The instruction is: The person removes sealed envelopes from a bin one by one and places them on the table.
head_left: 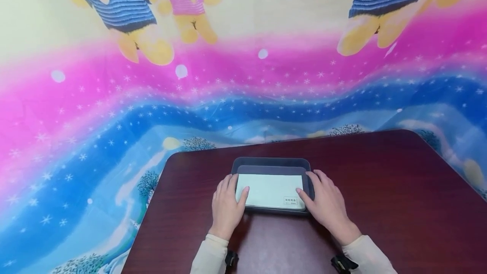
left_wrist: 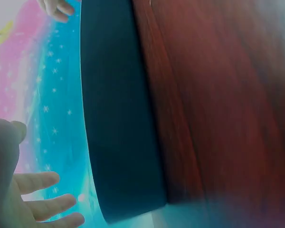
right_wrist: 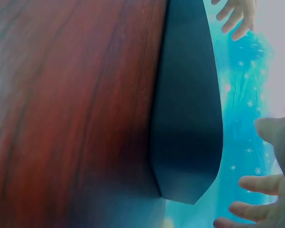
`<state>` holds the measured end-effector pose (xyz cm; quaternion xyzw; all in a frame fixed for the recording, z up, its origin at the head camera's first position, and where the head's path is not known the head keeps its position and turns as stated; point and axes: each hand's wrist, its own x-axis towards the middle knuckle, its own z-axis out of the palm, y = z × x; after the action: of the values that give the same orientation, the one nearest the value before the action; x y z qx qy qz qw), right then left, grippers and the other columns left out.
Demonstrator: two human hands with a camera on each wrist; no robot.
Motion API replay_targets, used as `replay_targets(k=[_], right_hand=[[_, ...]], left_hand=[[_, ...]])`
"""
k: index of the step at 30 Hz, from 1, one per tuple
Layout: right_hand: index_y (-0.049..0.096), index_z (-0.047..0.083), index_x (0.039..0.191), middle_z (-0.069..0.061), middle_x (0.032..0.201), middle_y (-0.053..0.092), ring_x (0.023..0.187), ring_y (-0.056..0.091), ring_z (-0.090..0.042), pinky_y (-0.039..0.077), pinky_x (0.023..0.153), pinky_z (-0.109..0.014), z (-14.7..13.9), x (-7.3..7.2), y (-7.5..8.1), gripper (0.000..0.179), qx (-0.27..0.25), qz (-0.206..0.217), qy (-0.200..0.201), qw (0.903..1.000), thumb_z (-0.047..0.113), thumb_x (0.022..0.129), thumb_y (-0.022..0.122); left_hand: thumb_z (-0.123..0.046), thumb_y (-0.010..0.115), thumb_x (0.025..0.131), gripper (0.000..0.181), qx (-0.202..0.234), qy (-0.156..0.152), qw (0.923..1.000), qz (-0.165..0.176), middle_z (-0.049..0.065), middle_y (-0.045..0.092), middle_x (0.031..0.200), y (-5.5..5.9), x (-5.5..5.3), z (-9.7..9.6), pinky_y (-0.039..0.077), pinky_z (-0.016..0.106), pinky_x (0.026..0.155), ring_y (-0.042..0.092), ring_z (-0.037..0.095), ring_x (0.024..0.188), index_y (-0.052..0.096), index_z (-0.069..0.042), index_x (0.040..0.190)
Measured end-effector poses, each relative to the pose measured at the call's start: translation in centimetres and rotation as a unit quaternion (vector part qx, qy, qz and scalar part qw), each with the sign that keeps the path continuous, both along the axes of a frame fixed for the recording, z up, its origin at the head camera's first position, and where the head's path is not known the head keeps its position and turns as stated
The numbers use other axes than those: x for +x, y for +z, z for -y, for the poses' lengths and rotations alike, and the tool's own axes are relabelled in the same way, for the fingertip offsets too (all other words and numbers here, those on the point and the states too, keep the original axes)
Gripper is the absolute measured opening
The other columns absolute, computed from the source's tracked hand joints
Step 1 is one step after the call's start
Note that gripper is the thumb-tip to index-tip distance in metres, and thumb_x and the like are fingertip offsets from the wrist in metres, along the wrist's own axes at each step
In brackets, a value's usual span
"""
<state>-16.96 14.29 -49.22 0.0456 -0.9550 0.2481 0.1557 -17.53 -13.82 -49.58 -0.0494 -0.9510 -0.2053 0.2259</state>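
Observation:
A dark grey, shallow rectangular tray with rounded corners rests on the table near its far side. In it lies a flat, pale paper-like rectangle with a small printed box at its lower right corner. My left hand is at the tray's left side, and its thumb overlaps the pale rectangle's edge in the head view. At the right side, my right hand mirrors it. Both wrist views show spread, relaxed fingers beside the tray's dark outer wall.
The dark red-brown wooden table has rounded far corners. Behind it hangs a colourful cloth printed with bears, snowflakes and trees. Dark bands circle both wrists over pale sleeves.

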Motion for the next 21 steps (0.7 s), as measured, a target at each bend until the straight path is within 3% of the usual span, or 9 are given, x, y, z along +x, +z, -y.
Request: replay_targets(k=[3, 5, 7, 9, 13, 16, 21], right_hand=[[0.063, 0.004, 0.128, -0.020, 0.121, 0.067, 0.094, 0.068, -0.036, 0.053, 0.079, -0.053, -0.2, -0.2, 0.0, 0.053, -0.007, -0.023, -0.009, 0.9997, 0.041, 0.092, 0.072], [0.067, 0.005, 0.116, -0.014, 0.097, 0.071, 0.071, 0.063, -0.026, 0.051, 0.062, -0.043, -0.2, -0.3, 0.1, 0.042, -0.011, -0.027, -0.013, 0.9995, 0.039, 0.092, 0.072], [0.067, 0.007, 0.102, -0.007, 0.077, 0.065, 0.057, 0.052, -0.017, 0.041, 0.052, -0.035, -0.3, -0.5, 0.0, 0.032, -0.009, -0.024, -0.015, 0.9996, 0.037, 0.092, 0.072], [0.063, 0.010, 0.090, -0.002, 0.067, 0.055, 0.053, 0.042, -0.013, 0.033, 0.049, -0.030, -0.4, -0.7, 0.0, 0.026, -0.006, -0.014, -0.017, 0.9997, 0.035, 0.093, 0.071], [0.055, 0.011, 0.083, 0.001, 0.063, 0.049, 0.053, 0.040, -0.013, 0.029, 0.048, -0.030, -0.6, -1.0, -0.2, 0.026, 0.003, 0.003, -0.014, 0.9999, 0.030, 0.095, 0.069], [0.051, 0.011, 0.080, 0.000, 0.060, 0.046, 0.050, 0.039, -0.014, 0.027, 0.046, -0.030, -0.8, -1.2, -0.2, 0.028, 0.012, 0.013, -0.011, 0.9998, 0.027, 0.096, 0.068], [0.046, 0.012, 0.076, -0.001, 0.055, 0.039, 0.047, 0.035, -0.016, 0.024, 0.045, -0.031, -1.0, -1.3, -0.2, 0.031, 0.022, 0.038, -0.014, 0.9989, 0.025, 0.098, 0.064]], left_hand=[[-0.045, 0.063, 0.097, 0.051, 0.018, 0.010, 0.9998, 0.001, 0.013, 0.060, 0.139, 0.2, -0.5, 0.7, 0.050, 0.054, 0.099, 0.057, 0.032, 0.129, 0.060, -0.012, 0.136], [-0.043, 0.064, 0.097, 0.049, 0.030, 0.016, 0.9994, 0.008, 0.013, 0.061, 0.137, 0.3, -0.9, 1.2, 0.050, 0.054, 0.098, 0.059, 0.033, 0.126, 0.061, -0.012, 0.134], [-0.041, 0.064, 0.097, 0.047, 0.043, 0.022, 0.9987, 0.018, 0.013, 0.062, 0.136, 0.4, -1.2, 1.8, 0.051, 0.054, 0.097, 0.060, 0.034, 0.124, 0.062, -0.012, 0.134], [-0.040, 0.064, 0.097, 0.047, 0.053, 0.030, 0.9977, 0.030, 0.013, 0.062, 0.135, 0.5, -1.5, 2.2, 0.052, 0.053, 0.096, 0.062, 0.034, 0.121, 0.062, -0.012, 0.134], [-0.039, 0.064, 0.098, 0.044, 0.052, 0.049, 0.9962, 0.049, 0.013, 0.066, 0.130, 0.4, -2.2, 3.0, 0.056, 0.051, 0.087, 0.068, 0.033, 0.111, 0.064, -0.011, 0.132], [-0.035, 0.064, 0.098, 0.037, 0.044, 0.057, 0.9955, 0.060, 0.010, 0.073, 0.111, 0.3, -2.8, 3.5, 0.056, 0.046, 0.072, 0.072, 0.027, 0.089, 0.068, -0.011, 0.125], [-0.029, 0.067, 0.097, 0.025, 0.034, 0.066, 0.9936, 0.086, 0.002, 0.074, 0.082, -0.2, -3.4, 4.1, 0.049, 0.037, 0.057, 0.063, 0.016, 0.061, 0.074, -0.011, 0.112]])
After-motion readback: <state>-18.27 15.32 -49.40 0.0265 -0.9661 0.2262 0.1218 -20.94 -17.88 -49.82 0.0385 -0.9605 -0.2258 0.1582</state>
